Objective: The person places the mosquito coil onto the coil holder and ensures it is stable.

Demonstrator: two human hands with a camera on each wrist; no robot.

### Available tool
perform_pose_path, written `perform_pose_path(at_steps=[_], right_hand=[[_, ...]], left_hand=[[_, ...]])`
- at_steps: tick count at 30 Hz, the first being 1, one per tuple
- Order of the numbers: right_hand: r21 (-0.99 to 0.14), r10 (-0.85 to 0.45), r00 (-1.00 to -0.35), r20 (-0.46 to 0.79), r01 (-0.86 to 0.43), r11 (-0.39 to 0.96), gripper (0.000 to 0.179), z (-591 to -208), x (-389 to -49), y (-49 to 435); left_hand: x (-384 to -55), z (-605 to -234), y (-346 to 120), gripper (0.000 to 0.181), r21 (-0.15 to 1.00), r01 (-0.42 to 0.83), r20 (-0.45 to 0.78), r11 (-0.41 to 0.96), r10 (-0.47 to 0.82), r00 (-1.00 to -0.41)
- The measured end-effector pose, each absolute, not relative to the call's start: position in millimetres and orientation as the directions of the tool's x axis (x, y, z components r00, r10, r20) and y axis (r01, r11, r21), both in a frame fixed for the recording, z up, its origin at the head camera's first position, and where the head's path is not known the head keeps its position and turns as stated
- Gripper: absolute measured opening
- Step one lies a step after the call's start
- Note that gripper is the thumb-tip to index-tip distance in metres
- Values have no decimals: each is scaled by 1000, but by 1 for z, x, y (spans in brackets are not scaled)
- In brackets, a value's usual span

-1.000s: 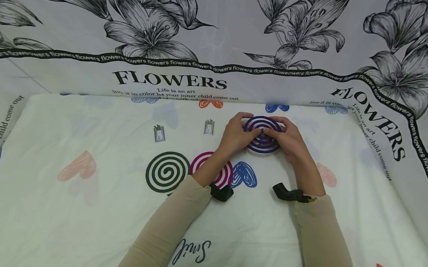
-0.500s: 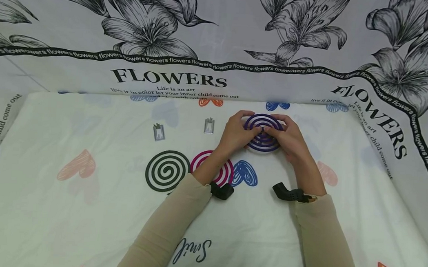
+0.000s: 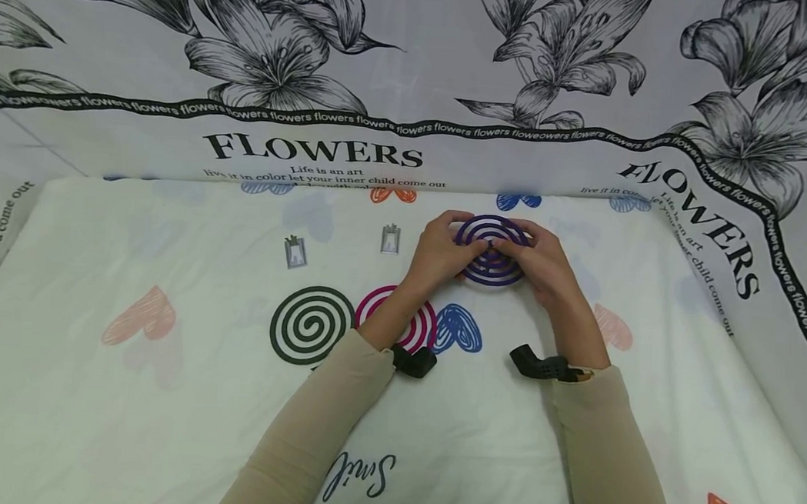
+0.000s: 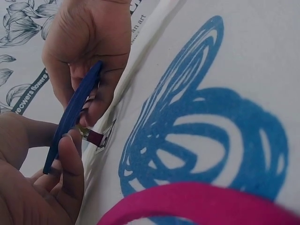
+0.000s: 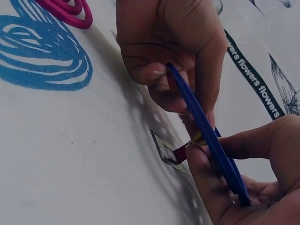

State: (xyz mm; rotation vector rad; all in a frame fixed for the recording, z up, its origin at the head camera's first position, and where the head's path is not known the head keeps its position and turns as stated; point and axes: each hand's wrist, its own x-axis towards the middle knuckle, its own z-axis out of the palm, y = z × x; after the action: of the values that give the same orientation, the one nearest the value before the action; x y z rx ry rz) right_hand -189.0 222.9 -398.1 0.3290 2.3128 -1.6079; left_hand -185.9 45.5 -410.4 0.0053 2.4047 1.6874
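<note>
Pinching the dark blue spiral [image 4: 70,117] with thumbs and fingers of left hand [image 3: 440,250] and right hand [image 3: 548,265], over the surface [image 3: 185,424] near its far edge, close to a small metal frame [image 5: 163,149]; farther from that edge, pink spiral [image 3: 432,325] beside green spiral [image 3: 313,324].

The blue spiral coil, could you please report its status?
Left hand, right hand: both gripping. Blue spiral coil held between them. Small metal plate close behind it, attachment unclear. No obstruction seen.
</note>
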Motion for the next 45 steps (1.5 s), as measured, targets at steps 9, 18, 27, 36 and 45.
perform_pose_path(at_steps=[9, 18, 27, 36, 45], right_hand=[[-871, 1, -931, -364, 341, 353, 70, -397, -188, 225], [-867, 1, -928, -372, 348, 356, 68, -398, -186, 226], [-868, -1, -942, -337, 310, 389, 65, -396, -187, 226], [-862, 1, -959, -283, 255, 438, 62, -390, -186, 226], [-857, -27, -970, -242, 200, 474, 63, -390, -187, 224]], left_hand=[[-185, -409, 44, 56, 918, -116, -171, 379, 115, -979], [-185, -408, 44, 56, 906, -116, -179, 407, 120, -977], [-185, -408, 46, 56, 912, -103, -166, 398, 128, -978], [-183, -403, 44, 57, 914, -78, -145, 398, 142, -979], [-183, -402, 40, 57, 908, -70, -149, 414, 161, -976]])
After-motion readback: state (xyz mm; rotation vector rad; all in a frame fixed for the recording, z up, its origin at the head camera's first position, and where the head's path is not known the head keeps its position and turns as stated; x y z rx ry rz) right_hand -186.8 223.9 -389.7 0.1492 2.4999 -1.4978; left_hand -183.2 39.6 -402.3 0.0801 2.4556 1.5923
